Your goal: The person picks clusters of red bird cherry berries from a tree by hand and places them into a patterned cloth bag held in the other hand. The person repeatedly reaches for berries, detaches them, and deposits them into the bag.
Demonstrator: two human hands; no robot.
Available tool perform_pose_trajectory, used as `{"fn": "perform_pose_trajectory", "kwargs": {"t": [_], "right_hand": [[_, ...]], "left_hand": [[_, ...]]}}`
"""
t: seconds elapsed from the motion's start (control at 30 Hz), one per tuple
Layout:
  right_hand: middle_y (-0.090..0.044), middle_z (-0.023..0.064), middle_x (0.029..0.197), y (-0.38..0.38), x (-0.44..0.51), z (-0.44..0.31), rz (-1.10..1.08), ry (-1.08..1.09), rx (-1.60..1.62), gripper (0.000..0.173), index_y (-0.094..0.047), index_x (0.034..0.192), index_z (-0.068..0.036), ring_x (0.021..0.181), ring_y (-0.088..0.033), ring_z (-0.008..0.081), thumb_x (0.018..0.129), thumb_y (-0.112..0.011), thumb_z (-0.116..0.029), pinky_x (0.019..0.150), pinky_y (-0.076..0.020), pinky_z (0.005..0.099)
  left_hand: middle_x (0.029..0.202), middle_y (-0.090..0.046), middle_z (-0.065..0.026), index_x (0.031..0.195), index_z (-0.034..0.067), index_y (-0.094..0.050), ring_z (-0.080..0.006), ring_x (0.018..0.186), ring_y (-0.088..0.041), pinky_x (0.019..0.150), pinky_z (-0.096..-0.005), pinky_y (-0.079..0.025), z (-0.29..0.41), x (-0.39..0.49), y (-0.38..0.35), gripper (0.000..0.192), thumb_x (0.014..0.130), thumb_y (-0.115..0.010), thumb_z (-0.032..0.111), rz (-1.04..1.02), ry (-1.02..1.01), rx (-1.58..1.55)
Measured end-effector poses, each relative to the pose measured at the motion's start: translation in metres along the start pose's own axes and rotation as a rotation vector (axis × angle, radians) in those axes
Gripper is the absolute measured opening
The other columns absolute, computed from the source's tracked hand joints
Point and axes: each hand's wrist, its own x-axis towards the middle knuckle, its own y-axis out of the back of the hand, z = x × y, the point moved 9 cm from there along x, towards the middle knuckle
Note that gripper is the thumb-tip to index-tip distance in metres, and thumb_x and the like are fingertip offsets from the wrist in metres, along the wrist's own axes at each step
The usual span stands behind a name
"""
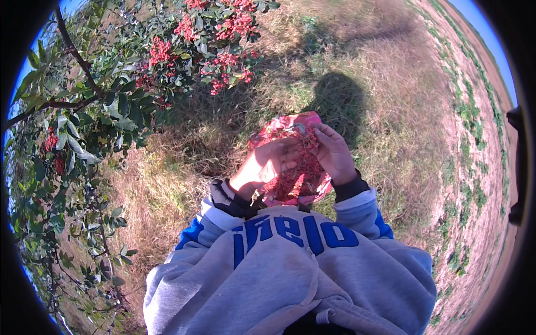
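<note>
A pink and red bag hangs open against the front of my sweatshirt, its mouth facing up. Many loose red berries with bits of leaf and stem fill it. Over the bag's left side, my left hand is cupped with its fingers apart and the palm in sunlight. My right hand is at the bag's right rim, thumb and fingertips pinching a small sprig of red berries. The sprig hangs above the bag between both hands. Whether any berries touch the left fingertips is hard to tell.
A shrub with heavy red berry clusters stands ahead and to the left. One bare, dark branch reaches in at the upper left. Dry grass covers the ground, and a field with green crop rows runs along the right.
</note>
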Motion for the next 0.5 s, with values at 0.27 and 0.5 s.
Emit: {"fn": "perform_pose_trajectory", "kwargs": {"t": [0.27, 0.5], "right_hand": [[-0.056, 0.0015, 0.091, -0.01, 0.005, 0.021, 0.013, 0.016, -0.079, 0.013, -0.053, 0.097, -0.003, 0.079, -0.054, 0.0085, 0.085, -0.05, -0.004, 0.069, -0.0451, 0.0219], [-0.055, 0.0018, 0.092, -0.021, 0.004, 0.007, 0.058, 0.194, -0.125, 0.015, -0.054, 0.097, -0.002, 0.083, -0.052, 0.0085, 0.083, -0.052, -0.001, 0.072, -0.0433, 0.0214]], "left_hand": [[0.09, -0.057, -0.0035, 0.104, 0.0, -0.052, -0.0115, 0.079, -0.057, 0.068, -0.0222, -0.048, 0.013, -0.007, 0.011, 0.023, 0.083, -0.055, 0.009, 0.275, -0.125, 0.639], [0.077, -0.056, -0.0004, 0.09, 0.003, -0.056, -0.0063, 0.063, -0.052, 0.057, -0.0187, -0.043, 0.021, -0.018, 0.024, 0.013, 0.08, -0.06, 0.01, 0.281, -0.129, 0.575]]}}
